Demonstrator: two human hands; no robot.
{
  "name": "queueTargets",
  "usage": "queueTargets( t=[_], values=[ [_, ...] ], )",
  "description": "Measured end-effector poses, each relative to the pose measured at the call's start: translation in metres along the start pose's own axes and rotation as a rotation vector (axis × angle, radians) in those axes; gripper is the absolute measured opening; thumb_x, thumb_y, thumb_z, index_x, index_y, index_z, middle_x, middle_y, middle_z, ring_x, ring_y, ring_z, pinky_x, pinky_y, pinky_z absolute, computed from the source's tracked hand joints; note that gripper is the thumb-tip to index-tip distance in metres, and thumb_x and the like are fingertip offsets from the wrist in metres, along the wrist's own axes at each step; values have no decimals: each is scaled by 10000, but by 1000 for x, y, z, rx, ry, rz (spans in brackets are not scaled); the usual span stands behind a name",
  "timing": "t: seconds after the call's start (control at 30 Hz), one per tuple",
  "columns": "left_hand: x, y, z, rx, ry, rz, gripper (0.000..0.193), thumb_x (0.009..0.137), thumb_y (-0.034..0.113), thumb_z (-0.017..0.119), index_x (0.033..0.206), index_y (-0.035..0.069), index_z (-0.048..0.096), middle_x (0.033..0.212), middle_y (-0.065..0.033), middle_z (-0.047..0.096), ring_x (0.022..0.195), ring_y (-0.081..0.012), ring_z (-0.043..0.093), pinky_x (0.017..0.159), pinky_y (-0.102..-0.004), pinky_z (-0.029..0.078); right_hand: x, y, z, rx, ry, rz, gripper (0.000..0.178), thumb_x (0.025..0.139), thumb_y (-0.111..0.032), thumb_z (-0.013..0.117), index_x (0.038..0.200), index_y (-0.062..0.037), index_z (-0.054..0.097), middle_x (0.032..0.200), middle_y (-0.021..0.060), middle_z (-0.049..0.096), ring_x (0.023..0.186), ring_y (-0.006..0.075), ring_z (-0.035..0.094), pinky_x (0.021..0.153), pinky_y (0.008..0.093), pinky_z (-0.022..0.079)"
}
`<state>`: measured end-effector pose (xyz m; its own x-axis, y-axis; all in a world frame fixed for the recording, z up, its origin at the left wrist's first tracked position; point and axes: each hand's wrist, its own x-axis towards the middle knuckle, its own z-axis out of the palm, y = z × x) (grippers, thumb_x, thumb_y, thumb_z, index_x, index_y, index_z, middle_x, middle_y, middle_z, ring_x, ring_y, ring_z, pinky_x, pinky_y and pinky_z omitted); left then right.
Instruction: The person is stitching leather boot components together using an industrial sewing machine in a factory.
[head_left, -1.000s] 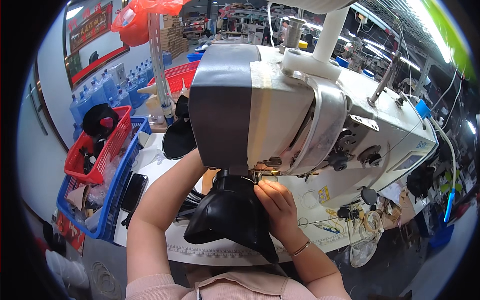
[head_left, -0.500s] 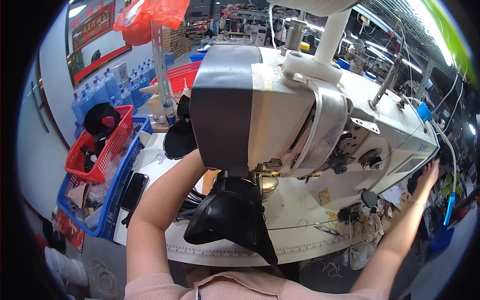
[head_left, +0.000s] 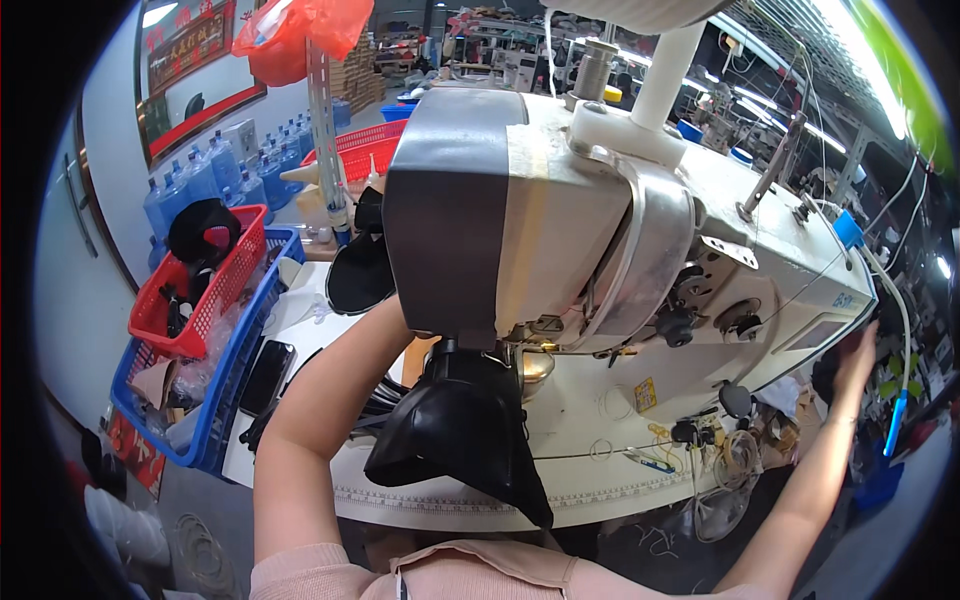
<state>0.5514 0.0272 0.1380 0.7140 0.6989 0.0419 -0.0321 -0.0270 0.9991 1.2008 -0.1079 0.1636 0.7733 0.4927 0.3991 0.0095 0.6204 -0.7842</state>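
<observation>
A large white and grey sewing machine (head_left: 575, 190) fills the middle. Under its needle area hangs a glossy black leather-like piece (head_left: 450, 425), cup-shaped with a pointed lower corner, draped over the table's near edge. My left forearm (head_left: 345, 385) reaches in behind the machine's head, which hides the whole left hand. At the far right end of the machine is my right hand (head_left: 856, 350), close to a dark round part there. Its fingers are dim and blurred, so their grip is unclear. A flat black piece (head_left: 360, 275) shows left of the machine's head.
Left stand a red basket (head_left: 165, 333) holding black pieces and a blue crate (head_left: 215, 440), with a black phone (head_left: 267, 377) beside it. Right on the white table (head_left: 575, 440) lie scissors (head_left: 650, 460), cords and thread scraps. Blue water bottles (head_left: 220, 165) line the wall.
My right hand has shifted slightly down at the machine's right end, and its fingers show less clearly. The left arm and the black piece are almost unmoved.
</observation>
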Motion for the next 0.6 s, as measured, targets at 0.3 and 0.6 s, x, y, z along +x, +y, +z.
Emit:
queueTargets(
  t=[0.3,0.6],
  values=[
    [16,2,11,-45,-86,51,440,611,105,805,1012,23,641,988,-61,634,913,-180,567,772,-325,483,-24,19,-41,15,-8,49,486,935,-380,474,1287,-48,441,1254,38,509,1146,191,460,1001,359,311],
    [12,-4,7,-96,-73,45,433,610,100,804,1005,21,644,984,-62,635,908,-180,568,765,-326,486,4,-42,-10,-151,-40,-170,342,920,-288,544,1181,-68,539,980,8,625,803,100,590,687,244,477]
  ],
)
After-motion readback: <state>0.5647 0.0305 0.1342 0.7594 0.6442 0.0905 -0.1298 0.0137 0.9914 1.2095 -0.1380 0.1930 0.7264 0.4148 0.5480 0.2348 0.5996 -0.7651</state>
